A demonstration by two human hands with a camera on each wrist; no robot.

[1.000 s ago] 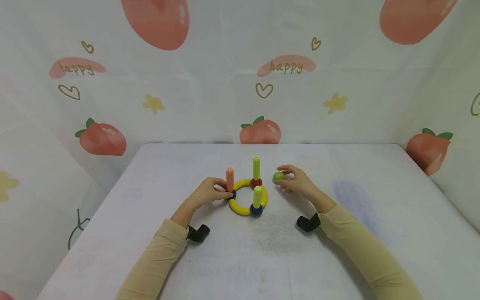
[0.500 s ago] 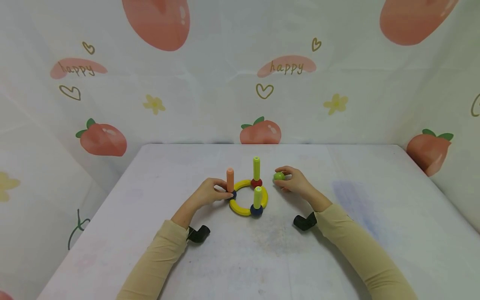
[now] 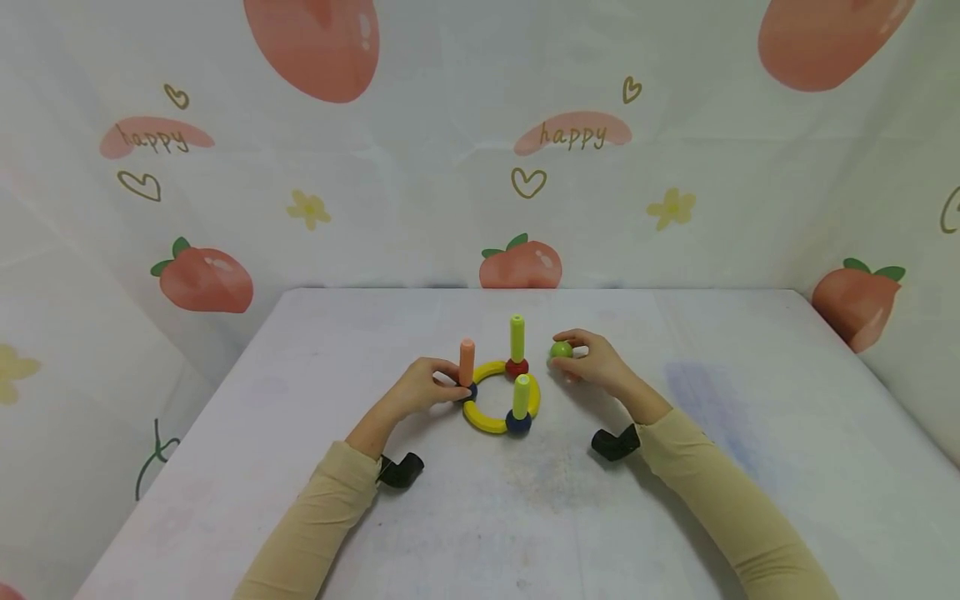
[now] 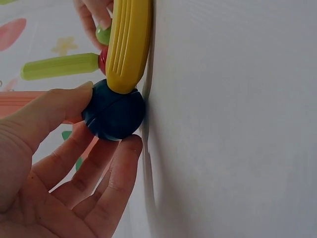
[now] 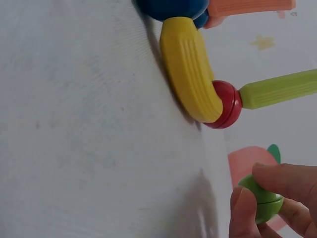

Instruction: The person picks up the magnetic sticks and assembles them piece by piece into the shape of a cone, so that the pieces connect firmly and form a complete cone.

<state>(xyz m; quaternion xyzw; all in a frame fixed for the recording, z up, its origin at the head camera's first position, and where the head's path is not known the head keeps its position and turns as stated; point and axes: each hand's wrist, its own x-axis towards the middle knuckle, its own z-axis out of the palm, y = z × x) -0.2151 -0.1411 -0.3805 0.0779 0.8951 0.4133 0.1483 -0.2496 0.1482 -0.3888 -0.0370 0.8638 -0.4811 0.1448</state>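
Observation:
My left hand pinches a dark blue ball at the left of a ring of curved yellow pieces, which lies on the table. From that ball an orange rod stands upright. A red ball at the ring's back carries a yellow-green rod, and another blue ball at the front carries a second yellow-green rod. Right of the ring, apart from it, my right hand holds a loose green ball between thumb and fingers.
A white-covered table lies under everything. Behind it hangs a cloth printed with peaches. Black curved pieces are at both wrists, beside the beige sleeves.
The ring and its rods have shifted slightly to the right, along with my left hand. My right hand still holds the green ball, now a little farther right and higher.

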